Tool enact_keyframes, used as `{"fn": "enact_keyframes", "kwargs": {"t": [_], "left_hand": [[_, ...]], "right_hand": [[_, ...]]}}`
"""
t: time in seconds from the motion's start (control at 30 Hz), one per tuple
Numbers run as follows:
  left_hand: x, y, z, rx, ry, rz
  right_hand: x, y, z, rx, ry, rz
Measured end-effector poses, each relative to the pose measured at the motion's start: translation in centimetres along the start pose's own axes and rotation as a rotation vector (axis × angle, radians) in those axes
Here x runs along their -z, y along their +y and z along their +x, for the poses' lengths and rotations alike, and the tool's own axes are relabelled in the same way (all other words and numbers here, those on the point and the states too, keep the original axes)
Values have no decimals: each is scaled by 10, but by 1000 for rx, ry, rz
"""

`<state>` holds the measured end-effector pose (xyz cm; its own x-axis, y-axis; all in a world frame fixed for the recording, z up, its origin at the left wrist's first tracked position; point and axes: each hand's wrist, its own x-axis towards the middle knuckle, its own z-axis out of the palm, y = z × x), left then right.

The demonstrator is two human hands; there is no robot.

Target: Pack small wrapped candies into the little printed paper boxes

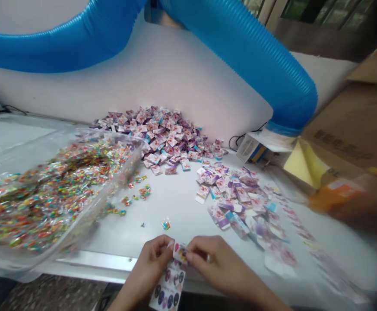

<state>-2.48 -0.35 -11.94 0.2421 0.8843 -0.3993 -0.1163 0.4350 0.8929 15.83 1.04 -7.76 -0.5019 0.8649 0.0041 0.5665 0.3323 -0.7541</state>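
My left hand point(147, 270) and my right hand point(214, 268) meet at the bottom middle of the view, their fingers pinching a small printed card point(179, 252) from both sides. Below it hangs a white printed sheet with round pictures point(168, 287), which seems to join the card, though my fingers hide the join. A small clear packet of colourful pieces point(166, 223) lies on the white table point(182, 224) just beyond my hands. To the right of my right hand lie scattered purple-and-white printed packets point(240, 207).
A clear plastic tray point(117, 172) heaped with small colourful packets fills the left. A larger pile of printed packets point(165, 138) sits against a white wall point(175, 82). A blue corrugated hose point(246, 56) arches overhead. Cardboard boxes point(346, 116) stand at right.
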Motion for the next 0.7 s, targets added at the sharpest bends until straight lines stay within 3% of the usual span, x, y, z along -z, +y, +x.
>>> {"fn": "enact_keyframes", "kwargs": {"t": [0.17, 0.3, 0.37, 0.53, 0.7], "left_hand": [[-3, 10, -9, -107, -163, 8], [-1, 7, -9, -67, -195, -12], [0, 2, -5, -28, -210, -10], [-1, -3, 3, -1, -58, 78], [-2, 8, 1, -113, -193, 69]], "right_hand": [[-16, 15, 9, 72, 220, 9], [-2, 16, 14, 13, 63, 193], [6, 13, 14, -64, 48, 311], [0, 10, 8, -211, -75, 531], [-24, 17, 6, -161, 171, 272]]}}
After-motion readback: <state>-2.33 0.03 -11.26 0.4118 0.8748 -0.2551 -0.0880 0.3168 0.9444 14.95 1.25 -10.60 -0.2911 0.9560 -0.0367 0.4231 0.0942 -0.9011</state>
